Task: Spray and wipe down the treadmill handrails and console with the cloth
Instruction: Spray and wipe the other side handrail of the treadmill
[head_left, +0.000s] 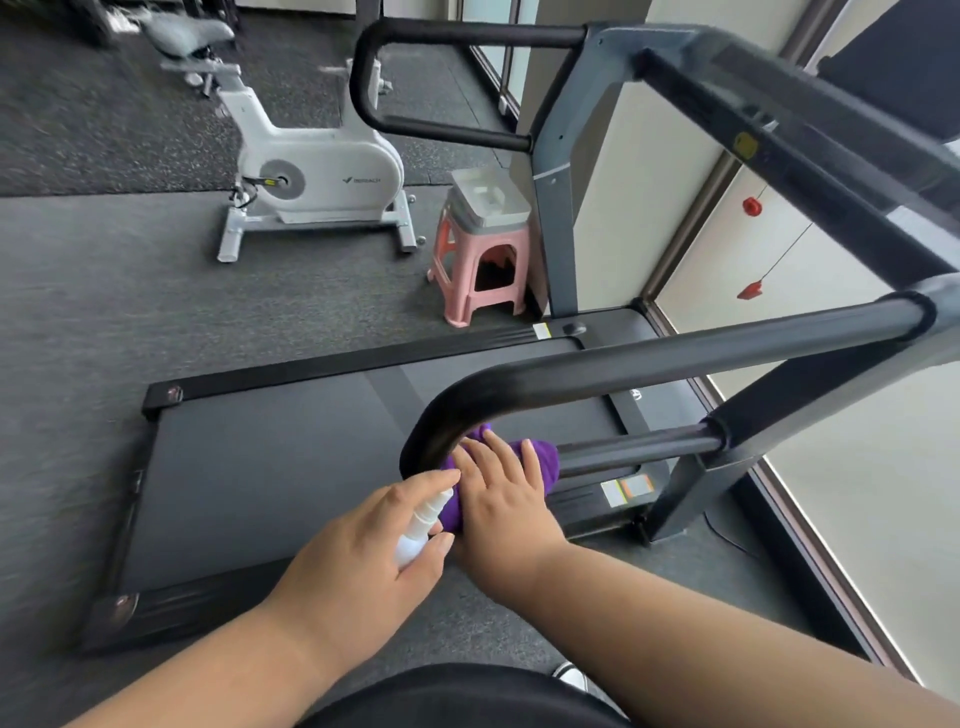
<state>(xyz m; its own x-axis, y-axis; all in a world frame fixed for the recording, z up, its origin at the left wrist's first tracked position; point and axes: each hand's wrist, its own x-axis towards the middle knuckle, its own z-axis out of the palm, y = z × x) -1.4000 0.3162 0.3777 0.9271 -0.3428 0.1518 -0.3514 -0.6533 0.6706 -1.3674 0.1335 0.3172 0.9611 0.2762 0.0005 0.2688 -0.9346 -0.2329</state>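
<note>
Purple cloth (540, 460) lies under right hand (506, 499) fingers (on the handrail (649, 369)).

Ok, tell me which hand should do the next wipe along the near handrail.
Right. The right hand already presses the purple cloth against the near handrail at its bend, while the left hand grips the spray bottle.

Left grip (371, 540) curled, forefinger extended; right grip (506, 499) flat, fingers spread, palm down.
</note>
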